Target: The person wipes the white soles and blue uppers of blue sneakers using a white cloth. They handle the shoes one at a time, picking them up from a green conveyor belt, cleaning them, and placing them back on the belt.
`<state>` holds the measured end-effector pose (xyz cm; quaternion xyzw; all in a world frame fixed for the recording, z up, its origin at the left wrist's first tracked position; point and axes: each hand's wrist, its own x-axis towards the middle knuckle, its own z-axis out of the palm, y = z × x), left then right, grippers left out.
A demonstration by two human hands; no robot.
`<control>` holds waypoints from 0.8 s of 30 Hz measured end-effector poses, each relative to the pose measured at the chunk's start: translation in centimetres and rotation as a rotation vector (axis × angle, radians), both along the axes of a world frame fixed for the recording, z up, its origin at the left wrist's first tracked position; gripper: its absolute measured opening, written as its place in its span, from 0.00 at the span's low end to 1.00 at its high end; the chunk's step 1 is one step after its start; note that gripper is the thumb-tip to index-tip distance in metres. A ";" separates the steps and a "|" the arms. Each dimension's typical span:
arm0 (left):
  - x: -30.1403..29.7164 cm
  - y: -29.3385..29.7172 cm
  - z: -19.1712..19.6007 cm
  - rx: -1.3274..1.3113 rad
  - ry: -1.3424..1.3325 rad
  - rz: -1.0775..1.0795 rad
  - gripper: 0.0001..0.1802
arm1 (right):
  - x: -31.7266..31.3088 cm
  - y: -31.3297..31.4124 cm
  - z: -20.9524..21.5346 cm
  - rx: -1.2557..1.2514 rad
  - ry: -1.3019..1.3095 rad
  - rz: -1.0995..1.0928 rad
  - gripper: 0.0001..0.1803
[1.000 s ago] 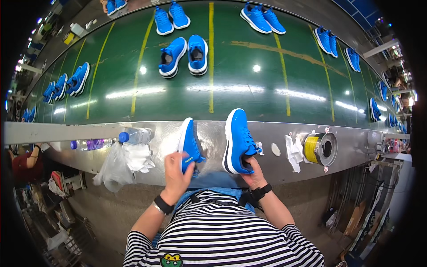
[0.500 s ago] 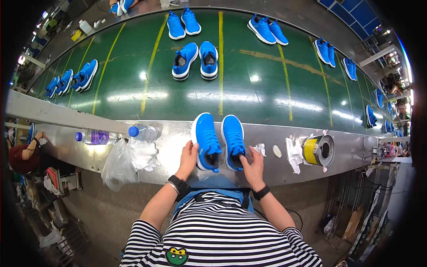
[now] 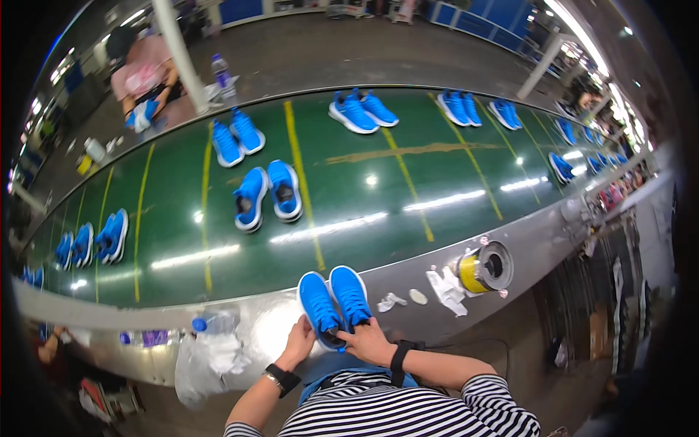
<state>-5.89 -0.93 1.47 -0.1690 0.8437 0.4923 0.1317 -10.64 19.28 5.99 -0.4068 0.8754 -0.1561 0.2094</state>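
Two blue sneakers with white soles stand side by side at the metal ledge, toes pointing away from me. The left sneaker (image 3: 318, 302) leans close against the right sneaker (image 3: 349, 291). My left hand (image 3: 296, 344) is closed on the outer heel side of the left one. With its thumb reaching toward the left sneaker's opening, my right hand (image 3: 371, 344) grips the heel end of the right one. Some of its fingers are hidden by the shoes. On the green conveyor belt (image 3: 247, 266) ahead stands another pair, including a blue sneaker (image 3: 252, 200).
More blue pairs line the belt on both sides. On the ledge are a yellow-banded can (image 3: 486, 268), white scraps (image 3: 445, 291), a white plastic bag (image 3: 200, 368) and clear bottles (image 3: 215, 322). Across the belt a person (image 3: 148, 76) holds a shoe beside a white post (image 3: 180, 54).
The view has swung up and to the right. The two sneakers have come together, and my right hand has moved inward from the outer side to both heels.
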 end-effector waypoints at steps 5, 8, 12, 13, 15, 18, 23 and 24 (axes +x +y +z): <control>-8.3 -4.8 3.1 -0.232 0.197 -0.111 0.22 | -10.5 3.8 3.0 -0.110 0.061 0.020 0.18; -14.0 -9.2 4.1 -0.494 0.353 0.023 0.24 | -18.4 7.4 3.7 -0.122 0.230 -0.156 0.16; -21.0 -13.7 4.3 -0.914 0.364 -0.005 0.27 | -30.1 14.5 1.8 -0.024 0.512 -0.295 0.15; -22.4 -14.4 3.6 -0.964 0.294 -0.039 0.26 | -32.9 17.3 0.1 0.062 0.526 -0.341 0.15; -23.0 -16.0 1.6 -1.082 0.093 -0.130 0.22 | -36.0 19.4 -0.4 0.183 0.429 -0.463 0.17; -23.8 -16.7 0.7 -1.232 -0.069 -0.327 0.16 | -38.2 21.7 -2.3 0.427 0.151 -0.737 0.28; -25.5 -11.5 3.3 -0.946 0.211 -0.199 0.22 | -37.4 22.9 -1.5 0.242 0.266 -0.652 0.30; -25.9 -10.5 3.6 -0.881 0.145 -0.239 0.28 | -36.7 22.2 -1.3 0.176 0.291 -0.648 0.30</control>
